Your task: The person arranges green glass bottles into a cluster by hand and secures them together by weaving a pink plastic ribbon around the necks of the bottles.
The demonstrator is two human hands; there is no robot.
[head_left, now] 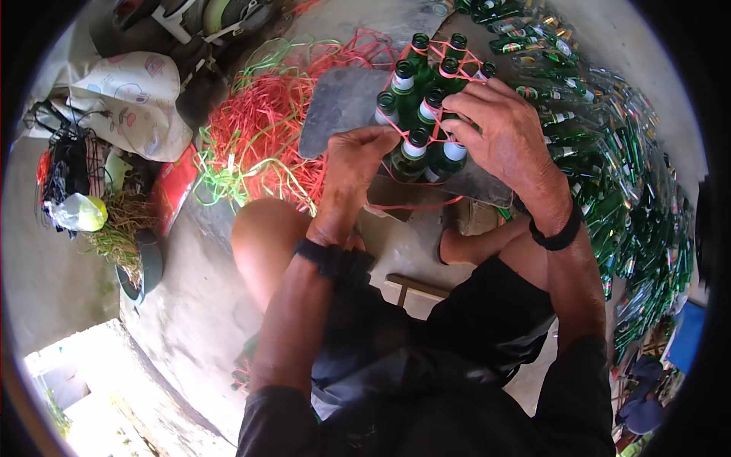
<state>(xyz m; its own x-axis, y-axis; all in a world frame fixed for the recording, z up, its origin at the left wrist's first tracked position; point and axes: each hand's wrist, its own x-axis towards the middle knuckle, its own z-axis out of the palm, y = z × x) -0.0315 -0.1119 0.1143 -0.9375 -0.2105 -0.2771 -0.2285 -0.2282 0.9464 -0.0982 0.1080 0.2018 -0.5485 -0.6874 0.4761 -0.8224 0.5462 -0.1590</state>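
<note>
Several green glass bottles (pixel 410 166) stand upright, close together, on a dark board. A red plastic strap (pixel 417 135) runs around and between their necks. At the near left of the cluster, my left hand (pixel 354 164) is closed, thumb and forefinger pinched on the strap beside a front bottle. My right hand (pixel 506 126) curls over the right side of the cluster, its fingers closed on the strap among the bottle necks. The right fingertips are partly hidden by the bottles and the hand itself. A loose length of strap hangs below the front of the board.
Left of the dark board (pixel 335 107) lies a heap of red and green straps (pixel 259 126). Many green bottles (pixel 609 198) lie piled along the right wall. A bucket (pixel 145 266) with dry stalks and a pale printed cloth (pixel 141 99) are at the left.
</note>
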